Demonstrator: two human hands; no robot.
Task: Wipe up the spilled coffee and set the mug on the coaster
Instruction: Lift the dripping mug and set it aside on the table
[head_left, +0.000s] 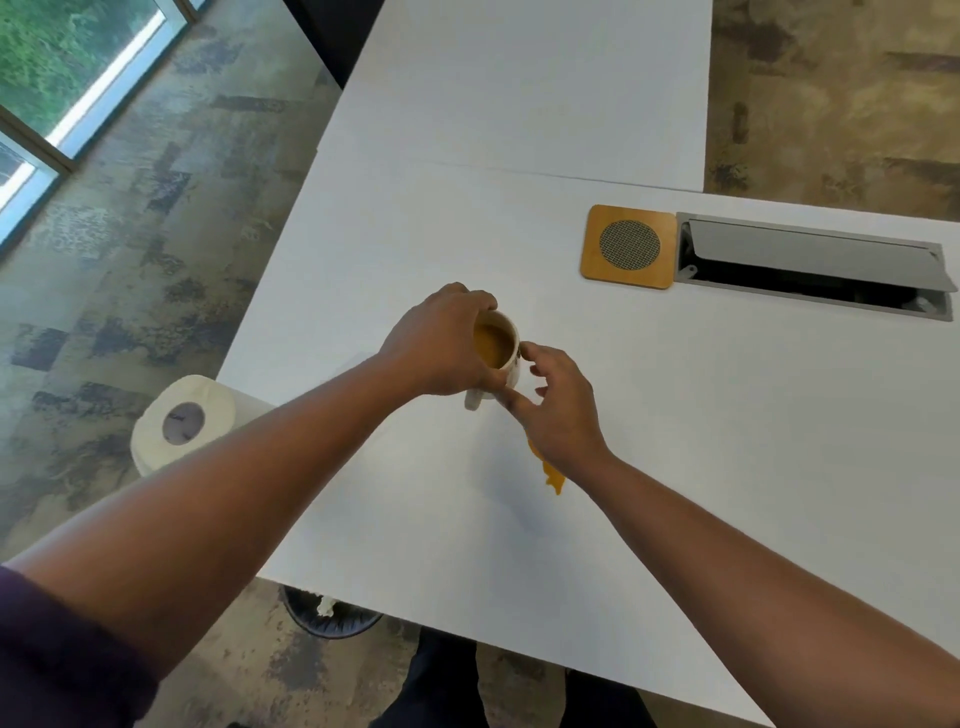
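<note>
Gripping the mug (501, 347), the left hand (441, 345) wraps it; right hand (558, 405) spreads beside, over the spill (551, 474).

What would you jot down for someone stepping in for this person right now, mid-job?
Left hand: grips the mug from above, coffee inside.
Right hand: fingers spread beside the mug, fingertip at its rim, holding nothing.
Coaster: bare, further back on the table, next to the cable hatch.
Spill: streak on the table, partly under the right hand, not wiped.
Paper roll: at the table's left edge.
Done: nothing finished yet.
Left: set mug on coaster, tear paper, wipe spill.
</note>
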